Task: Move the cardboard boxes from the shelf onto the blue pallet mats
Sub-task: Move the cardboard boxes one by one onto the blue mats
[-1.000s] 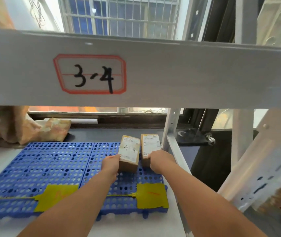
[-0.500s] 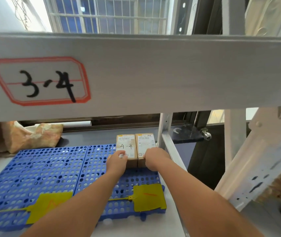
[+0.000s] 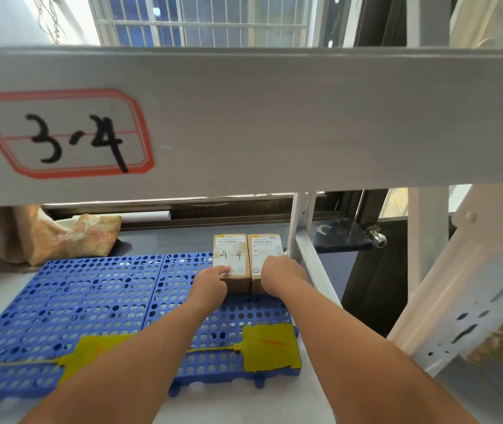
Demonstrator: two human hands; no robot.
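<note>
A small brown cardboard box marked 4-4 [image 3: 232, 255] and its white-labelled brown twin box [image 3: 267, 247] sit touching at the far right corner of the blue perforated plastic pallet mat [image 3: 91, 301]. The left hand [image 3: 210, 286] curls over the near end of the first; the right hand [image 3: 280, 275] covers the twin's, its grip hidden. Both look light and stiff, best taken by the sides.

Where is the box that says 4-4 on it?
In the head view, the 4-4 box sits at the far right of the blue mat, beside a second box on its right; the left hand holds its near end.
</note>
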